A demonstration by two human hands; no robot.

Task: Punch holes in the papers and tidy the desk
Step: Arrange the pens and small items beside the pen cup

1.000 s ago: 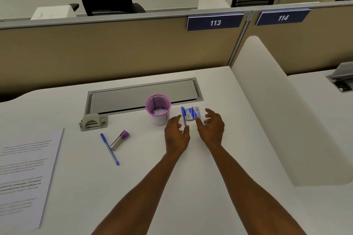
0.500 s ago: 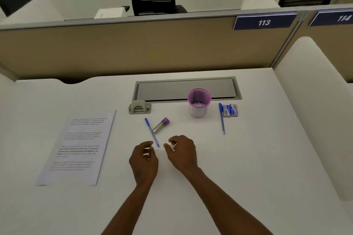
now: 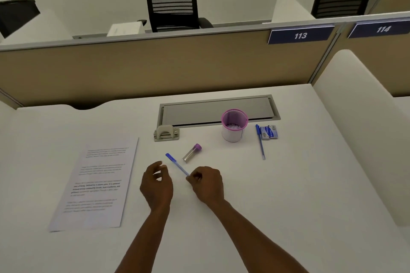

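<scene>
Tidying step, probably: right hand (image 3: 207, 184) curled at tip of pen (image 3: 176, 164), grip unclear; left hand (image 3: 156, 185) half open, empty. Next: lift into cup (image 3: 234, 125). Papers (image 3: 97, 180) left, unpunched.

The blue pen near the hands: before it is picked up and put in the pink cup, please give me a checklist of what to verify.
1. Right hand at the tip of the blue pen: ok.
2. Grip closed on pen: cannot tell.
3. Left hand empty: ok.
4. Pink cup upright, mouth open: ok.
5. Capped tube apart from pen: ok.
6. Room inside cup: cannot tell.
</scene>
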